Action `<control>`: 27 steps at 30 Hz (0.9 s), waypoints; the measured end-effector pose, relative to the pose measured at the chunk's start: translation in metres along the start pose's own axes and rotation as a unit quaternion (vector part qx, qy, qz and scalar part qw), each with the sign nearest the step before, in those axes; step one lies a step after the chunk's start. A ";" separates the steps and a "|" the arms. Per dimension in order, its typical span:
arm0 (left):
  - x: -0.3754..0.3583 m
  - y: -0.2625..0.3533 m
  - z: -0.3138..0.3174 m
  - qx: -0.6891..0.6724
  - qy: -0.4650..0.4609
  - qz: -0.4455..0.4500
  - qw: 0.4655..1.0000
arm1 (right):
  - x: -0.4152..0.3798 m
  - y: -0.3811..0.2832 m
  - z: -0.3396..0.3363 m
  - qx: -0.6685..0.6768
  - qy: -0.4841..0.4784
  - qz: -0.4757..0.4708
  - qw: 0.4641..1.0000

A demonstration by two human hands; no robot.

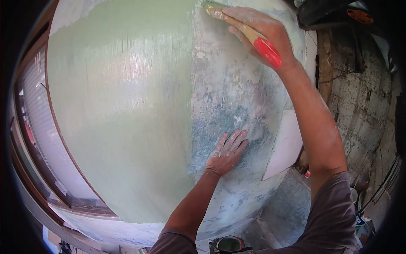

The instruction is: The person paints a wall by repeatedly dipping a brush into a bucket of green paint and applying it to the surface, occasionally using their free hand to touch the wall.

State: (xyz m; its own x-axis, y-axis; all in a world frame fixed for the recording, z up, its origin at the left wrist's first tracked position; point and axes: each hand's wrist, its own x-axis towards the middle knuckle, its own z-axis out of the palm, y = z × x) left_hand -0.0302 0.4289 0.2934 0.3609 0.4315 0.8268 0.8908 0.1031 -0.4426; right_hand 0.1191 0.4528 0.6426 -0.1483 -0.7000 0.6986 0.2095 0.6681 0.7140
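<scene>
Grip: right hand closed round paintbrush, high against wall; probably light, stiff-handled, soft-bristled, slick where paint-wet, best held near the bristle end; left hand flat on wall, gripping nothing

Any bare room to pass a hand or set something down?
Passing: the patchy wall between the right hand above and the left hand below, bordered left by the green coat.
Setting down: the grey surface between the wall and the right sleeve looks bare, though partly hidden.
Crowded: bottom centre, around the green-filled container, and lower right, with its mixed clutter.
</scene>
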 end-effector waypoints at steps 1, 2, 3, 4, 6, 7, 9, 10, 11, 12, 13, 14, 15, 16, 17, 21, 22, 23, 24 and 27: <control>0.000 0.000 -0.001 0.001 0.001 0.000 1.000 | 0.008 0.003 0.000 0.024 -0.010 0.017 1.000; 0.000 -0.001 -0.001 -0.010 -0.001 -0.003 1.000 | 0.015 0.009 0.001 0.049 -0.021 0.034 0.998; 0.000 -0.001 -0.002 -0.021 -0.004 -0.005 1.000 | 0.021 0.013 0.002 0.073 -0.032 0.052 0.995; 0.000 0.000 -0.002 -0.033 -0.007 -0.007 0.999 | 0.025 0.018 0.004 0.054 -0.028 0.047 0.997; -0.002 -0.001 -0.001 -0.036 -0.013 -0.004 0.999 | 0.031 0.024 0.009 0.017 -0.022 0.036 0.999; -0.002 -0.001 0.000 -0.038 -0.016 -0.002 0.999 | 0.030 0.026 0.015 0.033 -0.022 0.035 0.999; -0.002 -0.001 0.000 -0.032 -0.012 0.000 0.999 | 0.028 0.025 0.024 0.064 -0.025 0.033 0.997; -0.002 -0.002 0.000 -0.029 -0.010 0.002 1.000 | 0.026 0.022 0.021 0.079 -0.052 0.059 0.994; -0.002 -0.001 0.000 -0.032 -0.013 0.002 0.999 | 0.021 0.017 0.015 0.093 -0.080 0.085 0.989; -0.002 -0.001 -0.001 -0.033 -0.015 0.001 0.999 | 0.020 0.013 0.012 0.107 -0.107 0.110 0.982; -0.002 -0.001 -0.001 -0.034 -0.016 0.000 0.999 | 0.021 0.014 0.013 0.100 -0.078 0.084 0.988; -0.002 -0.001 -0.001 -0.025 -0.018 0.003 1.000 | 0.021 0.015 0.015 0.092 -0.050 0.060 0.993; -0.002 -0.002 -0.001 -0.016 -0.020 0.006 1.000 | 0.024 0.016 0.016 0.085 -0.021 0.034 0.996; -0.002 -0.002 -0.001 -0.007 -0.021 0.008 1.000 | 0.029 0.019 0.015 0.055 -0.035 0.056 0.996; -0.002 -0.002 -0.001 -0.003 -0.018 0.009 1.000 | 0.035 0.023 0.013 0.025 -0.050 0.078 0.995; -0.003 -0.002 0.000 -0.014 -0.009 0.007 1.000 | 0.037 0.032 0.027 0.055 -0.100 0.151 0.982; -0.002 -0.002 -0.001 -0.026 -0.008 0.005 1.000 | 0.033 0.030 0.026 0.063 -0.088 0.118 0.987; -0.003 -0.001 -0.001 -0.026 -0.009 0.006 1.000 | 0.026 0.027 0.023 0.071 -0.076 0.085 0.991; -0.002 -0.001 -0.002 -0.026 -0.009 0.006 1.000 | 0.023 0.024 0.021 0.079 -0.064 0.051 0.993; -0.001 -0.003 0.000 -0.010 -0.016 0.008 1.000 | 0.029 0.030 0.019 0.051 -0.022 -0.013 0.998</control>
State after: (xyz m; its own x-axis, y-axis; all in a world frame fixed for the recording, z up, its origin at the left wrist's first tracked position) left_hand -0.0332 0.4282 0.2935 0.3666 0.4614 0.8079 0.8903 0.0782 -0.4487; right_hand 0.1023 0.4574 0.6851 -0.1950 -0.7071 0.6797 0.1063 0.6737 0.7313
